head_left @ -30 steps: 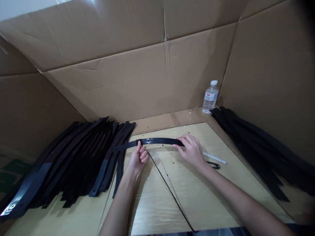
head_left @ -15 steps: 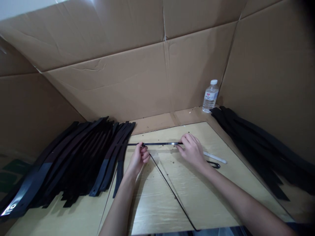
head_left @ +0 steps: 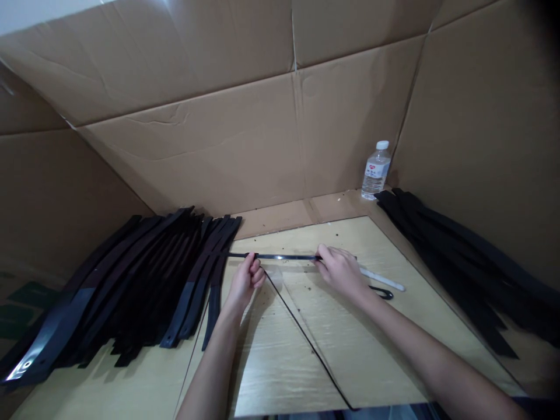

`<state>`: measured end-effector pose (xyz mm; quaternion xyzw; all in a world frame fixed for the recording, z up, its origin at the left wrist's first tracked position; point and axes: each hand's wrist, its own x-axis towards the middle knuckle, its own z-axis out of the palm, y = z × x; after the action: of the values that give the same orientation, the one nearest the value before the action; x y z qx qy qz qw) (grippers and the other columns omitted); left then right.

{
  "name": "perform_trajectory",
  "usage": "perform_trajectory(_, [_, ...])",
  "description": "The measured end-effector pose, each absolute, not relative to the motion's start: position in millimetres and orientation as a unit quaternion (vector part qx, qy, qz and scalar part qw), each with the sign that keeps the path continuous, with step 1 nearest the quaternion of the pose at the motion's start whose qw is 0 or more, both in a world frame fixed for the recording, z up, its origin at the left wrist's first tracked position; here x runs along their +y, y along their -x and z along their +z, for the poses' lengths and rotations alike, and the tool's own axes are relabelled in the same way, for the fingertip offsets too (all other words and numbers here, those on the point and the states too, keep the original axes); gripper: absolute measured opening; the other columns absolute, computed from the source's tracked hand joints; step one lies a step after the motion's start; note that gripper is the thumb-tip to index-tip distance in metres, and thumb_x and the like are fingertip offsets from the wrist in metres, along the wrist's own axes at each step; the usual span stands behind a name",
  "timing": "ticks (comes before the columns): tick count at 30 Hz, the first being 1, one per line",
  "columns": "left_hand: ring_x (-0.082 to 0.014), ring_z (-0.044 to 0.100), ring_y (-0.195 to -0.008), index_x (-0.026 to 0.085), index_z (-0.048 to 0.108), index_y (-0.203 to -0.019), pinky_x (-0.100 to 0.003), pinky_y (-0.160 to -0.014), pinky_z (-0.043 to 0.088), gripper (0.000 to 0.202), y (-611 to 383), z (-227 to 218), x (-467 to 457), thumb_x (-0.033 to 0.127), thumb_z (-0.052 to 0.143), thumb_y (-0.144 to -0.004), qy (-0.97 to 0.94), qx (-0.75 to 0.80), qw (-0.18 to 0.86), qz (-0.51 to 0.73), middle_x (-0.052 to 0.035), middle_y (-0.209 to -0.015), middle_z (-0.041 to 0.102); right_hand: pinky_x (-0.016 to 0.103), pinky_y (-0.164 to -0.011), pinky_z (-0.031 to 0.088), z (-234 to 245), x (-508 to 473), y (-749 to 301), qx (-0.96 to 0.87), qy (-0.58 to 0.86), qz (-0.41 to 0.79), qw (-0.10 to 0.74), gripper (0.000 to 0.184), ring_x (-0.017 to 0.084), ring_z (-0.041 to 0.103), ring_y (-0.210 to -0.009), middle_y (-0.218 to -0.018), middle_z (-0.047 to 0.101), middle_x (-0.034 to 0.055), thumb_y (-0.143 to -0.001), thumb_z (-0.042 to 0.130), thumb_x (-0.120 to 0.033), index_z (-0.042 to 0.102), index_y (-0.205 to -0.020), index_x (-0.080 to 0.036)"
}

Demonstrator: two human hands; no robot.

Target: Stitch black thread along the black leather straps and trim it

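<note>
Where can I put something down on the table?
Two patches of table are bare but for specks: between the thin cord and right forearm, and between cord and left forearm. It's crowded at left, under the black strips, and by the right hand, near the white stick.

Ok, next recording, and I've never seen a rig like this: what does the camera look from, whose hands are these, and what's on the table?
There's no machine here. One camera, worn on a person's head, looks forward and down at their two bare hands. The left hand and right hand hold a long, flat black strip between them, seen nearly edge-on. A thin black cord runs from beside the left hand to the near edge of the pale wood-coloured tabletop. Piles of dark flat strips lie left and right. Near the right hand are a slim white stick and a small black looped piece. A clear plastic bottle stands behind, by brown cardboard walls.
</note>
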<state>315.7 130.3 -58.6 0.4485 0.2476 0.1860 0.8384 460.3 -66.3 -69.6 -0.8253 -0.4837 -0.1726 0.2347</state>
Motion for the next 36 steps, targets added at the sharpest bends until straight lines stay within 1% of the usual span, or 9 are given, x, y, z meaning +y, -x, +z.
perform_trajectory(7, [-0.003,0.017,-0.033,0.02,0.023,-0.056,-0.018,-0.033,0.012,0.048,-319.4,-68.0,132.0,0.044,0.059,-0.077,-0.433,0.259,0.85,0.149,0.0093,-0.044,0.015,0.028,-0.07,0.03,-73.6,-66.4,-464.3,-0.493,0.794,-0.25,0.253,0.012,0.016,0.049,-0.075,-0.075,0.056,0.0025,-0.077,0.046,-0.005,0.049,-0.076,-0.017])
perform_trajectory(12, [-0.0014,0.016,-0.034,0.019,0.025,-0.058,-0.016,-0.033,0.011,0.053,-321.9,-71.5,125.2,0.049,0.066,-0.071,-0.425,0.283,0.847,0.146,0.0102,-0.046,0.019,0.03,-0.076,0.031,-71.6,-66.3,-465.1,-0.479,0.791,-0.288,0.248,0.017,0.018,0.046,-0.08,-0.08,0.056,0.0046,-0.077,0.043,-0.003,0.053,-0.077,-0.016])
perform_trajectory(14, [-0.0012,0.016,-0.034,0.019,0.026,-0.058,-0.016,-0.032,0.01,0.054,-322.3,-69.7,122.8,0.052,0.067,-0.07,-0.422,0.288,0.848,0.143,0.0104,-0.046,0.019,0.031,-0.083,0.031,-69.5,-66.6,-463.6,-0.484,0.785,-0.283,0.263,0.014,0.018,0.048,-0.087,-0.088,0.058,0.0052,-0.081,0.046,-0.009,0.057,-0.086,-0.016])
perform_trajectory(15, [-0.0012,0.016,-0.034,0.019,0.026,-0.058,-0.016,-0.032,0.01,0.055,-322.4,-68.6,122.2,0.053,0.067,-0.07,-0.421,0.291,0.848,0.141,0.0104,-0.045,0.019,0.032,-0.087,0.03,-68.5,-66.6,-462.5,-0.49,0.779,-0.279,0.274,0.013,0.019,0.049,-0.091,-0.094,0.059,0.0056,-0.083,0.049,-0.015,0.058,-0.092,-0.016])
perform_trajectory(18, [-0.0011,0.015,-0.034,0.019,0.025,-0.058,-0.016,-0.032,0.011,0.056,-322.3,-66.2,122.7,0.055,0.067,-0.07,-0.418,0.291,0.848,0.147,0.0104,-0.045,0.018,0.037,-0.096,0.025,-67.1,-66.6,-459.0,-0.501,0.768,-0.269,0.295,0.033,0.021,0.048,-0.101,-0.105,0.058,0.0077,-0.085,0.055,-0.037,0.057,-0.11,-0.016])
perform_trajectory(20, [-0.0009,0.015,-0.034,0.019,0.025,-0.058,-0.016,-0.032,0.011,0.056,-322.2,-67.0,124.3,0.054,0.068,-0.069,-0.416,0.286,0.849,0.154,0.0103,-0.045,0.019,0.038,-0.096,0.025,-67.0,-66.5,-457.2,-0.502,0.77,-0.265,0.291,0.035,0.022,0.049,-0.101,-0.105,0.058,0.0088,-0.089,0.052,-0.041,0.058,-0.111,-0.015])
perform_trajectory(23, [-0.0008,0.015,-0.034,0.019,0.026,-0.058,-0.016,-0.032,0.011,0.057,-322.1,-71.1,126.8,0.056,0.067,-0.069,-0.422,0.28,0.848,0.156,0.0101,-0.046,0.02,0.038,-0.095,0.025,-66.9,-66.5,-454.9,-0.499,0.774,-0.267,0.285,0.03,0.021,0.049,-0.101,-0.104,0.059,0.0094,-0.092,0.048,-0.039,0.06,-0.107,-0.016])
perform_trajectory(31, [-0.0005,0.016,-0.035,0.019,0.025,-0.058,-0.017,-0.032,0.011,0.059,-322.1,-71.4,123.5,0.063,0.064,-0.067,-0.44,0.287,0.838,0.151,0.01,-0.047,0.02,0.036,-0.091,0.029,-67.4,-67.0,-450.8,-0.495,0.762,-0.296,0.296,0.025,0.02,0.049,-0.096,-0.099,0.059,0.0084,-0.09,0.053,-0.036,0.063,-0.102,-0.016])
perform_trajectory(36, [-0.0013,0.016,-0.034,0.02,0.023,-0.06,-0.017,-0.032,0.011,0.056,-324.6,-71.1,121.2,0.057,0.064,-0.069,-0.445,0.295,0.832,0.154,0.01,-0.047,0.02,0.036,-0.086,0.031,-70.3,-66.9,-452.9,-0.494,0.759,-0.305,0.296,0.018,0.02,0.049,-0.093,-0.097,0.059,0.0071,-0.087,0.058,-0.03,0.064,-0.097,-0.016])
